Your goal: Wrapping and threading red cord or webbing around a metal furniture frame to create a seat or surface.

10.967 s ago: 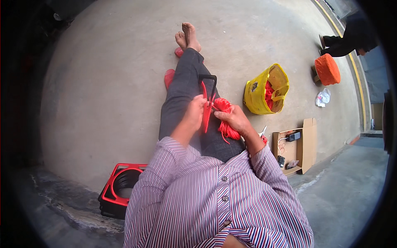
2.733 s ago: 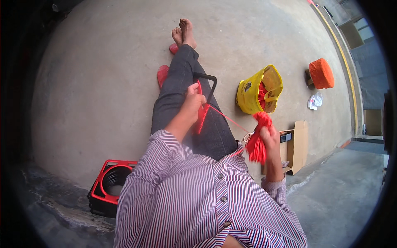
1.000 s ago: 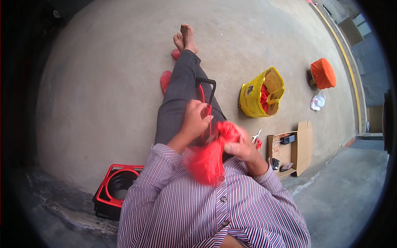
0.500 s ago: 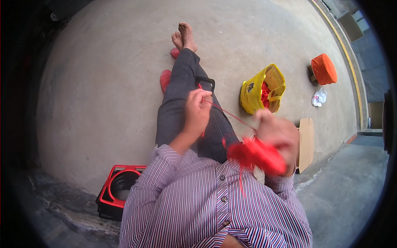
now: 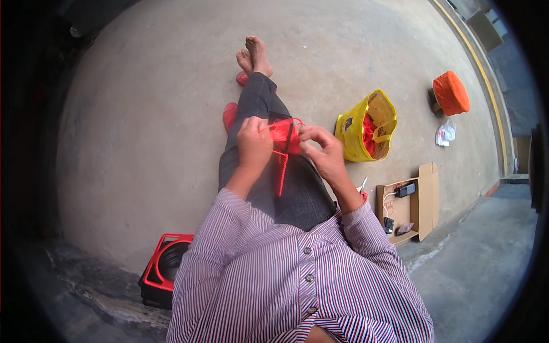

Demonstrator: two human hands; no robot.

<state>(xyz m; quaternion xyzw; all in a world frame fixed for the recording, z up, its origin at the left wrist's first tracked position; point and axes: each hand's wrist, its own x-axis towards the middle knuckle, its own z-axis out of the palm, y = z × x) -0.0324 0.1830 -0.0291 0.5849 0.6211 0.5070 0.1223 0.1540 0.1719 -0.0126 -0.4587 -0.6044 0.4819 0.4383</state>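
Observation:
My left hand (image 5: 254,144), fingers curled closed, grips the left end of a red cord by a bright red piece (image 5: 280,130) above my thighs. Whether that piece is cloth or bundled thread is hard to make out; a dark strip crosses it. At its right side, my right hand (image 5: 326,153) has thumb and fingers pinched around a thin red cord (image 5: 298,121) that loops over the top. Below the left hand hangs a twisted red cord (image 5: 282,176) with a coiled look.
Right of my legs stands a yellow bag (image 5: 355,128) with red material inside. An open cardboard box (image 5: 428,197) holds black adapters; scissors (image 5: 362,186) lie beside it. Farther off are an orange stool (image 5: 450,93) and white plastic (image 5: 445,133). A red-and-black frame stack (image 5: 153,274) sits left.
My right hand has moved left and forward from beside my body, toward the left hand. The red bundle it carried is no longer there; red material now lies between both hands.

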